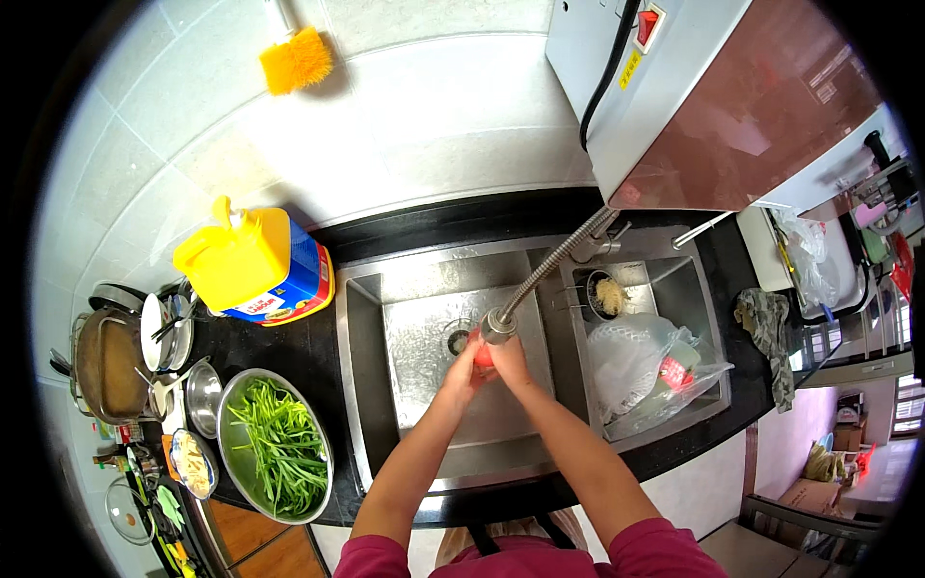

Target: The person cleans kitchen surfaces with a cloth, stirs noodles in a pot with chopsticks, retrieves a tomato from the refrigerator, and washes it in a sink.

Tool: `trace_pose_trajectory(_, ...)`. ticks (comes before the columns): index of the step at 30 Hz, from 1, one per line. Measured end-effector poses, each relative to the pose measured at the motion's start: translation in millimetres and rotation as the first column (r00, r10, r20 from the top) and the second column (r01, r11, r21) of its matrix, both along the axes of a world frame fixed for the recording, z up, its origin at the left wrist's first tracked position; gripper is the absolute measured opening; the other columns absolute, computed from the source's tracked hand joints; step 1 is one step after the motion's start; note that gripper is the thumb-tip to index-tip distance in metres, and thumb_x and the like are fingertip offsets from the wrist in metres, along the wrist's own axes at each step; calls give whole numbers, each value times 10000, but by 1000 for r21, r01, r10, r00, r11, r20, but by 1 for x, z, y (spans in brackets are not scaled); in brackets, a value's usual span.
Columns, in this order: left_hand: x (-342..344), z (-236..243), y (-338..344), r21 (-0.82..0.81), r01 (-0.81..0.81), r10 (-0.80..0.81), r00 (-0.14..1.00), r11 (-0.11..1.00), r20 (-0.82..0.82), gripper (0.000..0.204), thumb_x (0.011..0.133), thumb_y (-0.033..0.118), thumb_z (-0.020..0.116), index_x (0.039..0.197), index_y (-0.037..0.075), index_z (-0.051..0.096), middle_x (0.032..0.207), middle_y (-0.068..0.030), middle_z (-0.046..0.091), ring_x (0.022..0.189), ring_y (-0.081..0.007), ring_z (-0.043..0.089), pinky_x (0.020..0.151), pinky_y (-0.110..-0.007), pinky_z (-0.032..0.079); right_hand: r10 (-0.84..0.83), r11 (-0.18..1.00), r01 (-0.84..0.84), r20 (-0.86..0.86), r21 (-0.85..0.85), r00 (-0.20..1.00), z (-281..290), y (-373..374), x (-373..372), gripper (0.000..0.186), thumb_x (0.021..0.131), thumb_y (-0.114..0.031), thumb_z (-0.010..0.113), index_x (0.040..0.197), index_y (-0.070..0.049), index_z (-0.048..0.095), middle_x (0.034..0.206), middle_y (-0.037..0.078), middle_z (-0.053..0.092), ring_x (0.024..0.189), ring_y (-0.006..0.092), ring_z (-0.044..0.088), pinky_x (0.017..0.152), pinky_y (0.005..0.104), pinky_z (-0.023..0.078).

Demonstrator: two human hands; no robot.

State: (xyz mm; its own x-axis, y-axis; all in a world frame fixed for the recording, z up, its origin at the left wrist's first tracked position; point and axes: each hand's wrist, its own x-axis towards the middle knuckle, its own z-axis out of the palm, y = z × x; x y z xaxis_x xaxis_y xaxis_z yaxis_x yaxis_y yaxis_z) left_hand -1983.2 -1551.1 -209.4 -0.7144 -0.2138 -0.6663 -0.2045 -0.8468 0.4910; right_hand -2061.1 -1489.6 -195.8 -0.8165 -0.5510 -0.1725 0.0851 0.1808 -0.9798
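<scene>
Under the faucet head (pixel 499 328), over the left basin of the steel sink (pixel 405 332), my two hands meet around a smooth red thing (pixel 484 355). Only a small patch of it shows between them, so its kind is hard to make out. My left hand (pixel 466 370) closes on it from the left. From the right, my right hand (pixel 509 361) wraps it, partly covered by the faucet head. The drain (pixel 459 339) lies just beyond my left hand.
Cut green stalks (pixel 277 438) fill a steel bowl (pixel 224 453) on the left counter. Behind it stands a yellow-and-blue jug (pixel 255 260). Plastic bags (pixel 626 361) and a strainer with a scrubber (pixel 610 297) occupy the right basin. A dark cloth (pixel 768 332) hangs over the right edge.
</scene>
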Motion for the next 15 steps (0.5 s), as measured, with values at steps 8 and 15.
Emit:
trace_pose_trajectory(8, 15, -1, -16, 232, 121, -109, 992, 965, -68, 497, 800, 458, 477, 1110, 70, 468, 937, -125, 602, 776, -261, 602, 721, -351, 464, 270, 957, -175, 496, -230, 826, 29, -1, -16, 189, 796, -233, 527, 813, -51, 573, 814, 43, 591, 755, 133, 545, 722, 288, 434)
trace_pose_trajectory(15, -11, 25, -1, 185, 281, -271, 959, 942, -79, 612, 789, 593, 404, 1063, 52, 489, 887, -136, 610, 766, -249, 607, 718, -348, 455, 230, 973, -201, 398, -113, 888, -69, 27, -48, 354, 810, -367, 473, 926, -45, 564, 896, 62, 586, 775, 129, 539, 667, 265, 436)
